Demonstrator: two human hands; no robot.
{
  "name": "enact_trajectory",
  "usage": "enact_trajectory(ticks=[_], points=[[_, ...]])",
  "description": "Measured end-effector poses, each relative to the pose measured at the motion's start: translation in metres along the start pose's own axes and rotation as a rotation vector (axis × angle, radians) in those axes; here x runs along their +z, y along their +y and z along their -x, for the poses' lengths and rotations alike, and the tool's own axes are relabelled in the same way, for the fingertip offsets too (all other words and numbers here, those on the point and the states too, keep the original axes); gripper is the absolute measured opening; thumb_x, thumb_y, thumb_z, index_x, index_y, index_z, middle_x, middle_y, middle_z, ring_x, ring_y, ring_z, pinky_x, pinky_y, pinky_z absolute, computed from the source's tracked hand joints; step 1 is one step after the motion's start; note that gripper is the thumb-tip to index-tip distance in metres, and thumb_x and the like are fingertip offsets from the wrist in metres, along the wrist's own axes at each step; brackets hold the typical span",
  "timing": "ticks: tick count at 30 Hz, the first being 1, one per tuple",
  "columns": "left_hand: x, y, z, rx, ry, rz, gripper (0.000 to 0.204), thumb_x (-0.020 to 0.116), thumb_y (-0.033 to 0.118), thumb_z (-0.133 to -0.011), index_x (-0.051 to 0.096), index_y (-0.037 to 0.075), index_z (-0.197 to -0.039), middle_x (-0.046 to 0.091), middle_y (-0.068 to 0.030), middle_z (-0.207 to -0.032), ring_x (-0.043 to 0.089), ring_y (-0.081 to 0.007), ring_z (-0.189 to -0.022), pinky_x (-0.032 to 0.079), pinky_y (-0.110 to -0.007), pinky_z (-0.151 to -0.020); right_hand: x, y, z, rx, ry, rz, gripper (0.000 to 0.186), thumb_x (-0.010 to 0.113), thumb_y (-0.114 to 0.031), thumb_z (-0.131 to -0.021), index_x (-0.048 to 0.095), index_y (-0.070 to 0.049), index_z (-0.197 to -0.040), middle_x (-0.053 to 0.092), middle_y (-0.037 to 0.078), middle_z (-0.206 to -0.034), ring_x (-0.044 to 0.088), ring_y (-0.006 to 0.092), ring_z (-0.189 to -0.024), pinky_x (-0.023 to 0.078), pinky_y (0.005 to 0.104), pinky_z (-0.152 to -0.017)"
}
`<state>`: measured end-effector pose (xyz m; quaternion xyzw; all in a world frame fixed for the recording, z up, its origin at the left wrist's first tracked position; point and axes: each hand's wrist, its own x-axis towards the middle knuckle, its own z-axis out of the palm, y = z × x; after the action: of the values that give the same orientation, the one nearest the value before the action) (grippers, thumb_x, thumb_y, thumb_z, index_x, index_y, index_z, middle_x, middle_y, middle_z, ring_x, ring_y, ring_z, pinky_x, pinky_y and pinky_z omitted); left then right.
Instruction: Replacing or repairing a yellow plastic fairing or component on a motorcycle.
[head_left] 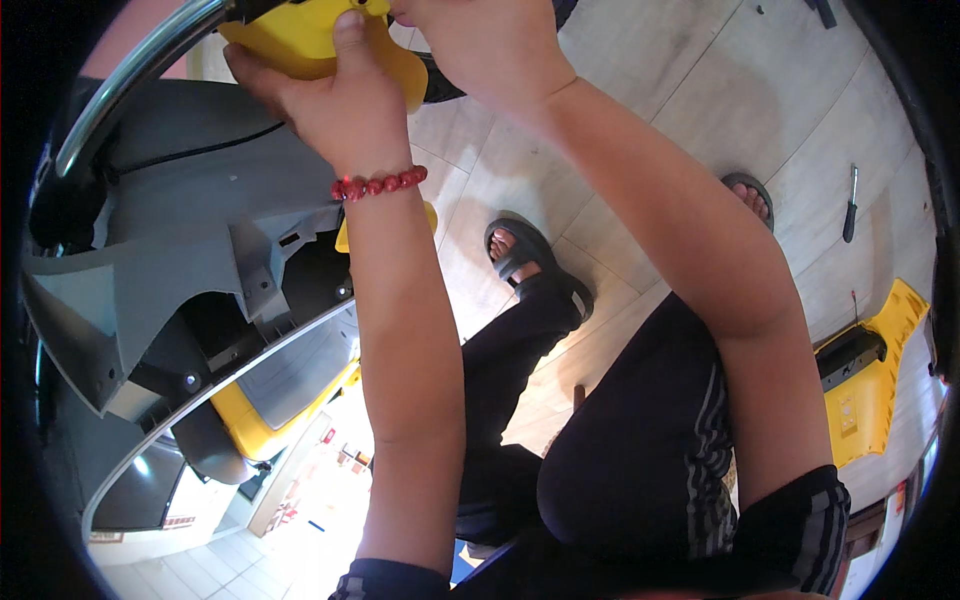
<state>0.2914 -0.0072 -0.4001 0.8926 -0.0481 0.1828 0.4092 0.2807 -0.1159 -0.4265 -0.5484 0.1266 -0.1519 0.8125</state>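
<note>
A yellow curved plastic cover [295, 40] is at the top of the head view, cut off by the upper edge. My left hand [350, 105] grips it, with the thumb on its face and the fingers around its left side. A red bead bracelet [380, 185] circles that wrist. My right hand [490, 45] is beside the cover's right part; its fingertips run up to the edge of the view, so their grip is hidden. Just left of the cover, a chrome tube [150, 75] curves down past a grey plastic body panel [190, 140].
A screwdriver [851, 205] with a dark handle lies on the tiled floor at right. Below it rests another yellow panel [865, 400] with a black insert. At lower left are a grey bracketed part [170, 285] and a yellow-and-black part [280, 395]. My sandaled foot [515, 255] is between my arms.
</note>
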Motion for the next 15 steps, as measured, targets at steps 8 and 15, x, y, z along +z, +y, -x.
enact_trajectory(ticks=[8, 15], points=[[-0.002, -0.001, -0.002, 0.032, -0.033, -0.111, 0.09, 0.067, 0.018, -0.081, 0.008, 0.004, -0.147, 0.018, -0.0229, -0.146, 0.024, -0.0355, -0.136, 0.026, -0.043, -0.11, 0.002, 0.004, -0.005, -0.185, 0.04, 0.087, 0.009, 0.064, -0.004, -0.079, 0.063, 0.002, -0.086, 0.065, 0.019, -0.08, 0.064, 0.0325, -0.073, 0.051, 0.035, -0.066], [0.001, -0.005, -0.002, 0.132, -0.046, -0.055, 0.085, 0.067, 0.003, -0.08, 0.013, 0.005, -0.145, 0.034, -0.0176, -0.138, 0.038, -0.0277, -0.128, 0.03, -0.037, -0.11, -0.002, 0.006, -0.006, -0.423, 0.056, 0.148, 0.008, 0.062, -0.001, -0.077, 0.062, 0.002, -0.084, 0.062, 0.02, -0.08, 0.062, 0.0352, -0.074, 0.05, 0.0377, -0.067]])
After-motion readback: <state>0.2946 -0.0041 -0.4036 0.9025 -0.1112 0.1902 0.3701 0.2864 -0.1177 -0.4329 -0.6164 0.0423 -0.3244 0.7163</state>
